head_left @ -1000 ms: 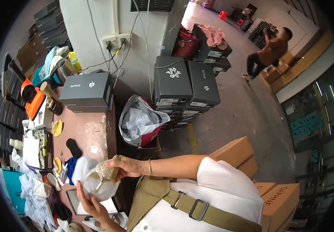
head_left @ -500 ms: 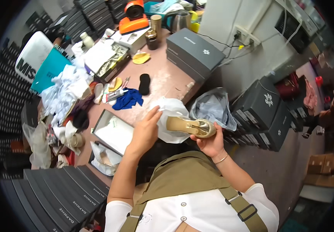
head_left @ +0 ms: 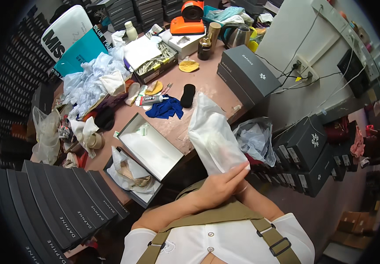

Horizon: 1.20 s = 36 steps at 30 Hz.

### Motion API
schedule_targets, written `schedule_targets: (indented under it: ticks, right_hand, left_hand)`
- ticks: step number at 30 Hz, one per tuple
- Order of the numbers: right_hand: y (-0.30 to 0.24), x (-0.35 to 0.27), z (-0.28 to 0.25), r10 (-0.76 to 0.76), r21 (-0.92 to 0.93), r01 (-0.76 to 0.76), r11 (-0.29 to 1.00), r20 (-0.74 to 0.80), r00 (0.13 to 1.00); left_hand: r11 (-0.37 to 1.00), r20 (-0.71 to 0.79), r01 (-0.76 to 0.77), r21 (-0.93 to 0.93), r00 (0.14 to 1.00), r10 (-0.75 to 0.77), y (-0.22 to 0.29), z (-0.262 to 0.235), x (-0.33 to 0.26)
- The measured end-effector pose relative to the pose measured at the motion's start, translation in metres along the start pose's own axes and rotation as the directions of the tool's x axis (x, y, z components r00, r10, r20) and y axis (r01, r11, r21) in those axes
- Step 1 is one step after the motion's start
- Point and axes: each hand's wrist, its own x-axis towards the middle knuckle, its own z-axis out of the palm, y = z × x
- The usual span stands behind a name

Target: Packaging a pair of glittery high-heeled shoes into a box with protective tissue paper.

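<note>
A white translucent bag [head_left: 207, 132] hangs over the table's near edge, its opening toward me. My left hand [head_left: 220, 188] lies across my right wrist, its fingers pressed together on the bag's edge. My right hand [head_left: 241, 188] reaches into the bag; only the wrist shows plainly, while a pinkish shade comes through the film. The gold sandal it held shows only as a faint shape inside. To the left, another beige shoe [head_left: 133, 175] rests in white wrapping within an open shoebox [head_left: 148, 200]. Beside that stands a white-lined box part [head_left: 154, 152].
Closed grey shoeboxes [head_left: 66, 211] line the lower left. Two more [head_left: 247, 72] sit at the table's right side, near a bag of crumpled wrapping [head_left: 256, 138]. A blue cloth [head_left: 167, 108], a glue tube [head_left: 152, 100] and a black pad [head_left: 187, 95] lie mid-table.
The gold sandal has gone into the white bag with my right hand. My left hand has come across from the left to the bag's edge. The view has shifted.
</note>
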Motion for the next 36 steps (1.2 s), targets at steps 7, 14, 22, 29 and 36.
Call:
schedule_targets:
  ticks: [7, 14, 22, 29, 36]
  right_hand:
    - [0.025, 0.071, 0.016, 0.345, 0.658, -0.526, 0.539, 0.397, 0.85]
    - [0.112, 0.155, 0.042, 0.074, -0.02, -0.075, 0.997, 0.524, 0.848]
    - [0.026, 0.171, 0.074, -0.363, 0.312, 0.207, 0.927, 0.884, 0.294]
    - [-0.079, 0.134, 0.16, -0.59, 0.621, 0.042, 0.783, 0.719, 0.367]
    - [-0.032, 0.128, 0.152, -0.179, 0.424, -0.662, 0.618, 0.896, 0.406]
  left_hand:
    - [0.984, 0.165, 0.086, -0.154, 0.984, -0.06, -0.026, 0.017, -0.001]
    - [0.792, -0.575, 0.607, 0.066, 0.672, -0.467, -0.075, -0.032, -0.045]
    - [-0.056, -0.611, 0.839, -0.541, -0.437, -0.66, -0.161, -0.077, -0.347]
    - [0.488, -0.557, 0.268, -0.83, -0.432, -0.71, -0.082, -0.126, -0.249]
    - [0.366, -0.435, 0.585, -0.724, 0.026, -0.9, -0.042, -0.114, -0.249]
